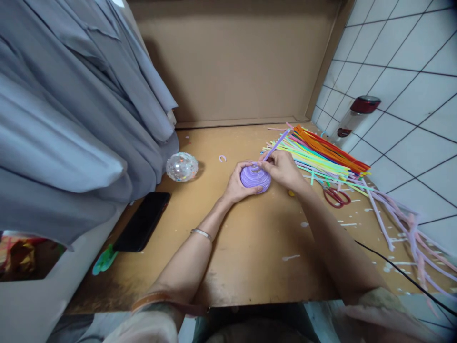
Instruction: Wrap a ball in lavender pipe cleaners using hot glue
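Note:
A round purple coil (255,179), wound from fuzzy stems, is held above the middle of the wooden table. My left hand (238,185) is wrapped round its left side, with the thumb along the lower edge. At the coil's upper right, my right hand (280,167) pinches a purple stem (276,145) whose free end points up and to the right. A small opening shows near the top of the coil. The fingertips of my right hand touch or nearly touch the coil there.
Left of my hands are a clear speckled ball (182,166), a black phone (143,223) and a grey curtain (71,105). Colourful stems (321,155), red-handled scissors (336,196), a red-lidded bottle (355,119) and a black cable (400,270) lie or stand to the right.

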The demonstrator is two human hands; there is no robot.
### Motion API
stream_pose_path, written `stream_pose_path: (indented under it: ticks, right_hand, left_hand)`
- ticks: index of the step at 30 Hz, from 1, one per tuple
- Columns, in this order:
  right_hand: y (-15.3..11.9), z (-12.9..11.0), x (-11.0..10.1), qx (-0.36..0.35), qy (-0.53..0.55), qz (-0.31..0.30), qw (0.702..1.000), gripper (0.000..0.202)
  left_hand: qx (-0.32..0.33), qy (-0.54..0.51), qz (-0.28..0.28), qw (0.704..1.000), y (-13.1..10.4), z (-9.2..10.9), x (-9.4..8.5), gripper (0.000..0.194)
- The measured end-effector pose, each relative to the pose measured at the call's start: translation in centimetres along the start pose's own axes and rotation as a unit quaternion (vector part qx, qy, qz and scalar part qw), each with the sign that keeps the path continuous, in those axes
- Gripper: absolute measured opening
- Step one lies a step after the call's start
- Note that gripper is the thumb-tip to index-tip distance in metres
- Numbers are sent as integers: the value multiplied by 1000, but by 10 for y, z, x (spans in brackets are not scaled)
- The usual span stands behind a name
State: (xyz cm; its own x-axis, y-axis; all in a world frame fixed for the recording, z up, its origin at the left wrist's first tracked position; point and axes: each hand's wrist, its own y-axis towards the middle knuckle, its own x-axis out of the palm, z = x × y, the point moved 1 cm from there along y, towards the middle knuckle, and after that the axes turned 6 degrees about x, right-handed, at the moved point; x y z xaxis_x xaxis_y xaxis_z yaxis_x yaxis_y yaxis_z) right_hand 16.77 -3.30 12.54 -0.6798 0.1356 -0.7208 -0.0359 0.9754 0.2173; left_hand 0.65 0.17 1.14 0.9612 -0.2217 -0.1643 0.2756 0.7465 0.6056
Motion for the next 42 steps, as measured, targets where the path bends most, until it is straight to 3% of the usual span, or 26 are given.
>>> stream_pose_path:
  ticks: [8, 16, 23, 32, 42]
  right_hand:
    - [9, 17, 6, 60, 30, -11, 998, 13]
    - [10, 23, 11, 45, 87, -79, 992, 30]
    - [10, 22, 10, 37, 75, -92, 992, 21]
    - [9, 20, 9, 43, 73, -106, 991, 22]
    - [9, 24, 9, 39, 44, -110, 992, 24]
  left_hand:
    - [-3, -5, -6, 1000, 0, 2, 0, 78]
    - [4, -3, -10, 1000, 1, 0, 0, 77]
    - [8, 3, -15, 1000, 0, 0, -1, 77]
    - [36, 35, -19, 999, 1, 2, -4, 73]
    - [25, 25, -26, 999, 0, 3, -5, 73]
